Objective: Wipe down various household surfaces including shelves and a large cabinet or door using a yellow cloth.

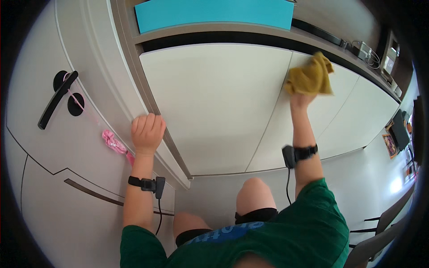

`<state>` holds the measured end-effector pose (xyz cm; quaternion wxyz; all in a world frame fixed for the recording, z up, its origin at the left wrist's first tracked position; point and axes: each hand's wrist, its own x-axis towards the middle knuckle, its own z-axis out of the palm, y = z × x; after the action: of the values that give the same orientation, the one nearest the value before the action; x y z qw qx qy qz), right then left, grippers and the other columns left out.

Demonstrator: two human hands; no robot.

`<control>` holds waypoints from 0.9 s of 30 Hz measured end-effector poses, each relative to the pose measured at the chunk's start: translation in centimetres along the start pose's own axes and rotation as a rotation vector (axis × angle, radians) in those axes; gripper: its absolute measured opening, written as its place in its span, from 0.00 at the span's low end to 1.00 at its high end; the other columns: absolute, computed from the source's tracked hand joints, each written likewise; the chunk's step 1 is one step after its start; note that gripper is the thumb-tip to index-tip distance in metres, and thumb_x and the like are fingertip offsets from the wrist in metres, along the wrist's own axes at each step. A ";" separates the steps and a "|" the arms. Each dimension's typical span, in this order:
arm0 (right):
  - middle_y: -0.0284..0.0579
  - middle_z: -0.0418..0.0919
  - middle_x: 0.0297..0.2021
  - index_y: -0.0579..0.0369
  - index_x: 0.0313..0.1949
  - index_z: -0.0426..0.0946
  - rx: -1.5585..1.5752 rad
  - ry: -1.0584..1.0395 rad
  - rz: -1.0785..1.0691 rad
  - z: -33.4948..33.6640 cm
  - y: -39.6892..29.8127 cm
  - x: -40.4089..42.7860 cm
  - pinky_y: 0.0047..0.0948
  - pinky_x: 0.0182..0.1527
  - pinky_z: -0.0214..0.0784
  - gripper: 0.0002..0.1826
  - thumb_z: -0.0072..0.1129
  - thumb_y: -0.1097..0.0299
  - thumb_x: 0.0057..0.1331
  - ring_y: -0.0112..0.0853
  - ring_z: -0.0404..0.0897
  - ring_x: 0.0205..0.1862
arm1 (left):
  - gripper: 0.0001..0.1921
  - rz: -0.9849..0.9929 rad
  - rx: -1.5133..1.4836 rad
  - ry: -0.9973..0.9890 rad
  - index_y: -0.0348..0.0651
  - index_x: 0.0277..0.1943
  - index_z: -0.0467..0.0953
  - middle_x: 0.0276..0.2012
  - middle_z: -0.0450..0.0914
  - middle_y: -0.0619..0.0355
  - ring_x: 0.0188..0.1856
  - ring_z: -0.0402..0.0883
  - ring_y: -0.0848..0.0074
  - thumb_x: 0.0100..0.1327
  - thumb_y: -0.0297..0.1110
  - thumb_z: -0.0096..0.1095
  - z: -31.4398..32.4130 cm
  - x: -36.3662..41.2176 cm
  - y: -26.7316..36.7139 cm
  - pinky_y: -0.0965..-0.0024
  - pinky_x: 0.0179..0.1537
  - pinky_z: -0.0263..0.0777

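My right hand (302, 99) presses a mustard-yellow cloth (310, 76) against the upper part of a white cabinet door (301, 117), just right of the seam with a wider white cabinet front (214, 100). The cloth hides most of the fingers and looks slightly blurred. My left hand (148, 130) rests with curled fingers on the white door frame (134, 83), beside the cabinet's brown side edge. Whether it grips the frame cannot be told. Both forearms wear black straps with small dark devices and cables.
On the left a white door has a black lever handle (57, 100) and a hanging pink ribbon (114, 141). A turquoise panel (214, 13) sits above the shelf edge. A white device (363, 52) with cables lies on the right shelf. Dark chairs (385, 231) stand at lower right.
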<state>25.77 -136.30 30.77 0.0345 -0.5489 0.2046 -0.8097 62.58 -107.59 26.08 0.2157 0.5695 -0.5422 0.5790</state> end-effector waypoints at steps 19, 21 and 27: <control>0.43 0.73 0.58 0.40 0.64 0.77 -0.312 -0.317 -0.871 14.5 -13.5 -3.8 0.67 0.76 0.48 0.28 0.56 0.57 0.62 0.44 0.69 0.65 | 0.10 0.021 0.148 -0.056 0.47 0.29 0.70 0.29 0.69 0.59 0.34 0.73 0.67 0.60 0.29 0.67 0.7 -0.1 0.2 0.63 0.43 0.70; 0.36 0.70 0.62 0.32 0.72 0.69 -0.439 -0.417 -0.820 9.9 -11.1 -1.9 0.67 0.77 0.44 0.42 0.65 0.53 0.55 0.43 0.67 0.68 | 0.10 0.038 0.137 -0.040 0.47 0.28 0.70 0.28 0.68 0.59 0.34 0.73 0.67 0.60 0.28 0.67 0.3 -0.2 -0.3 0.63 0.43 0.70; 0.35 0.72 0.62 0.22 0.72 0.68 -0.732 -0.439 -0.710 -2.7 -2.2 3.5 0.66 0.75 0.47 0.43 0.67 0.50 0.54 0.38 0.73 0.62 | 0.11 0.051 0.076 -0.016 0.46 0.27 0.68 0.27 0.67 0.58 0.32 0.70 0.66 0.58 0.26 0.67 -0.3 0.4 0.9 0.62 0.42 0.69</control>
<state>22.36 -134.49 33.77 -0.3919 -0.7160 0.2631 -0.5143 61.54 -107.83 26.16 0.1747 0.5678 -0.5357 0.6001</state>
